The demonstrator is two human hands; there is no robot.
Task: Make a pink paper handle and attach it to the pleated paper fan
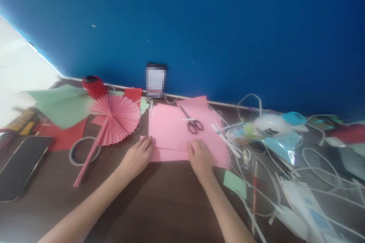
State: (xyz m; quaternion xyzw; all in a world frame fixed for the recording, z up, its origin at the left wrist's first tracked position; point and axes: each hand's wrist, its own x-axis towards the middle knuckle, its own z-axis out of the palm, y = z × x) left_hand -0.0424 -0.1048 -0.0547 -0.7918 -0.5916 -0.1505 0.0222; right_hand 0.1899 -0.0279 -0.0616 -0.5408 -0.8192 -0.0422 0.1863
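Several pink paper sheets [168, 127] lie overlapping on the brown table before me. My left hand [139, 155] grips the near left corner of the top sheet, its fingers bent around the edge. My right hand [201, 159] has closed fingers at the same sheet's near edge, with the thumb toward the left. Between the two hands that edge runs nearly straight, over another pink sheet. Scissors with dark handles [195, 126] rest on the paper beyond my right hand, beside thin white paper strips.
Left of the sheets lie a pleated pink paper fan [122, 119], a roll of tape [73, 155], a phone [24, 167] and green paper [61, 102]. Tangled white cables [319, 159], a white and blue bottle [270, 124] and a green scrap [235, 184] are on the right. A blue wall [199, 26] stands behind.
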